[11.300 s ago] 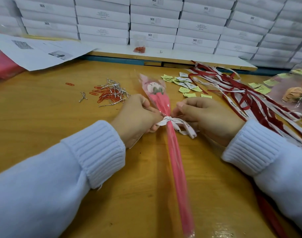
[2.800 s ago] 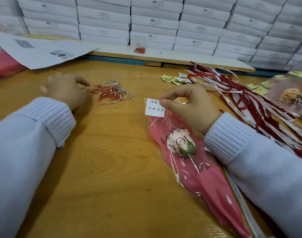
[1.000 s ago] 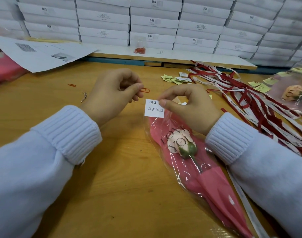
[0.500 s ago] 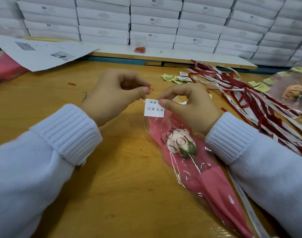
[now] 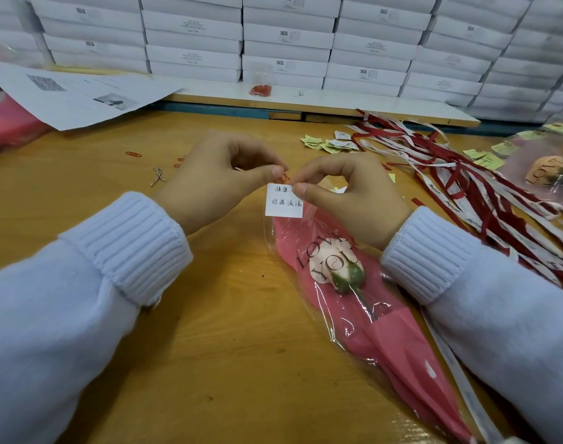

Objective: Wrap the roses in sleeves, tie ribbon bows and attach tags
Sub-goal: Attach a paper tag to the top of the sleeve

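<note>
On the counter [image 5: 65, 174], at the top of the sleeve [image 5: 385, 347], the right hand [image 5: 353, 200] pinches the tag [image 5: 284, 203] and the left hand [image 5: 219, 184] pinches a clip [image 5: 285, 178] at its edge, so the tag step seems on, and I think the clip must slide on next.

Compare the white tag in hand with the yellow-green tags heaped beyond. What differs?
Look: the white tag carries black handwriting; on the yellow-green tags any marks are too small to read. State: the right hand pinches the white tag at the mouth of the rose sleeve while the left hand holds a red paper clip to it; the yellow-green tags lie loose on the table. Both are small paper slips.
</note>
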